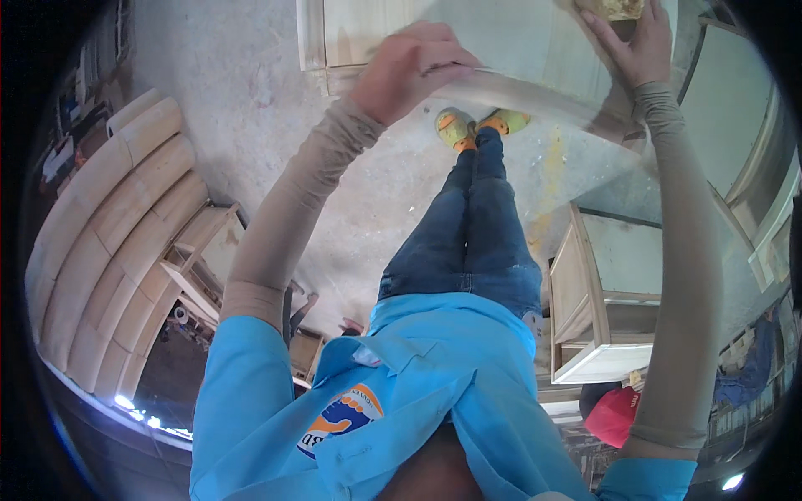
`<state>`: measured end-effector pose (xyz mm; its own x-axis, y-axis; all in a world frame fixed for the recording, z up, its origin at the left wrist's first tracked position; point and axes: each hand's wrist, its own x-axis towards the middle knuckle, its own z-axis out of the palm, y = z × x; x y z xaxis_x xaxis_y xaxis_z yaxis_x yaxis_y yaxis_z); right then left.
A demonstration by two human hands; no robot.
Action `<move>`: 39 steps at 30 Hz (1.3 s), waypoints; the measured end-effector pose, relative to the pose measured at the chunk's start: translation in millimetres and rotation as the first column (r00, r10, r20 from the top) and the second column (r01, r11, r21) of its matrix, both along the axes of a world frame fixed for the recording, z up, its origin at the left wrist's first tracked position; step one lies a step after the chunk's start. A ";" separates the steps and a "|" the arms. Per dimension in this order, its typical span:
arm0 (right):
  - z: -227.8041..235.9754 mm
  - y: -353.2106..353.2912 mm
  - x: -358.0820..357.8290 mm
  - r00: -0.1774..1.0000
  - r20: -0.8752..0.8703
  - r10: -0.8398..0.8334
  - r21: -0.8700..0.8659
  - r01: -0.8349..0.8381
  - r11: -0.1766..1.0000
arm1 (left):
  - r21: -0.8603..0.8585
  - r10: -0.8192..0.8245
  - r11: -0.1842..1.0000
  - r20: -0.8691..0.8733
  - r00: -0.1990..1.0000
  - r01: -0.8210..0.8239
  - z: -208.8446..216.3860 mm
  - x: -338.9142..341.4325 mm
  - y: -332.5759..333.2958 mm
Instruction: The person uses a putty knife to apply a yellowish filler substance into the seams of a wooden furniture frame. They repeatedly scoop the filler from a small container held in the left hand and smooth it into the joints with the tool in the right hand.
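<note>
We record a lettered emblem (344, 417); left fingers (449, 65) curl at the panel's (510, 37) near edge, hold unclear; right fingers (603, 35) grip a tan block (620, 8).

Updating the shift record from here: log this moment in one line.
left hand: at near edge of wooden piece | right hand: holds yellowish block | nearby: wooden cabinet right, wooden panels left

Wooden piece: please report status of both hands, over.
Left hand at near edge of wooden piece. Right hand holding yellowish pad, partly out of frame. No obstruction visible between hands.
</note>
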<state>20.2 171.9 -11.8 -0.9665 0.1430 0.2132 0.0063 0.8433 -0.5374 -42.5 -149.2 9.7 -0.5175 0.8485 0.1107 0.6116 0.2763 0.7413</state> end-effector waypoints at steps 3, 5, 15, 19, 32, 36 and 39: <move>-8.0 4.2 0.4 1.000 -0.002 0.029 0.000 -0.029 1.000 | -0.109 0.171 0.981 0.077 0.982 -0.162 17.2 -3.7 -9.7; -11.3 4.3 -0.2 1.000 0.003 -0.010 -0.069 0.010 0.998 | -0.170 0.213 0.964 0.047 0.976 -0.203 25.6 -10.7 -11.1; -16.4 -11.8 2.9 0.973 -0.020 0.228 0.049 -0.227 0.973 | -0.163 0.023 0.979 -0.507 0.862 -0.122 94.6 -32.7 55.3; -7.9 -14.9 1.7 0.969 0.011 0.248 0.085 -0.248 0.965 | -0.361 -0.094 0.922 -0.557 0.825 -0.138 92.1 -37.0 81.9; 6.2 -19.0 3.3 0.970 0.050 0.238 0.003 -0.239 0.971 | -0.539 -0.204 0.835 -0.491 0.847 -0.112 81.2 -36.2 139.8; 10.9 -19.4 1.8 0.968 0.056 0.247 -0.007 -0.247 0.969 | -0.539 -0.230 0.837 -0.501 0.834 -0.092 79.3 -34.1 146.8; 10.9 -17.7 3.5 0.969 0.057 0.239 0.007 -0.239 0.971 | -0.537 -0.226 0.840 -0.483 0.846 -0.082 75.0 -36.9 145.5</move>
